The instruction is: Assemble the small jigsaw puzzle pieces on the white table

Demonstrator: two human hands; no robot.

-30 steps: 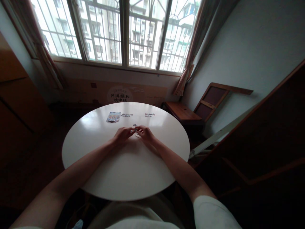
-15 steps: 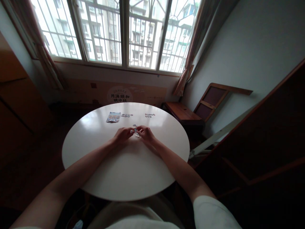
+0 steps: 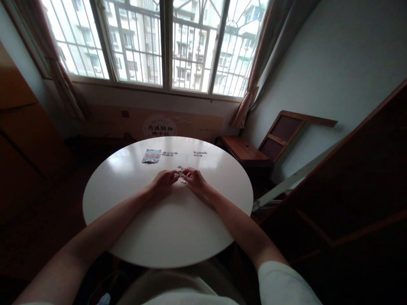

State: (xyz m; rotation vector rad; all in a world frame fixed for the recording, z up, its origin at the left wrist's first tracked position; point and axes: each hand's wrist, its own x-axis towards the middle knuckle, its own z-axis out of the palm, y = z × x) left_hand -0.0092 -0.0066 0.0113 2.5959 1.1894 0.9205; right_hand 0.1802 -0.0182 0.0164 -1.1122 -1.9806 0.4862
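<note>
Over the middle of the white round table (image 3: 165,237), my left hand (image 3: 165,178) and my right hand (image 3: 193,177) meet fingertip to fingertip. Both are closed in a pinch on small bluish jigsaw puzzle pieces (image 3: 180,173); whether these are joined is too small to tell. Loose puzzle pieces (image 3: 183,181) lie just below the fingertips, and more pieces (image 3: 179,167) lie just beyond them. Farther back are two groups of pieces set in short rows, a left group (image 3: 169,153) and a right group (image 3: 200,153). Beside the left group lies a colourful picture sheet or packet (image 3: 151,156).
A wooden chair (image 3: 244,148) stands behind the table at the right, by the wall. A large printed box or board (image 3: 127,123) leans below the barred window (image 3: 165,46). Dark wooden furniture (image 3: 349,203) rises on the right, and an orange-brown cabinet (image 3: 22,140) stands on the left.
My hands stay in almost the same place. The fingers have shifted slightly around the held pieces, and a little more of the pieces beyond the fingertips shows.
</note>
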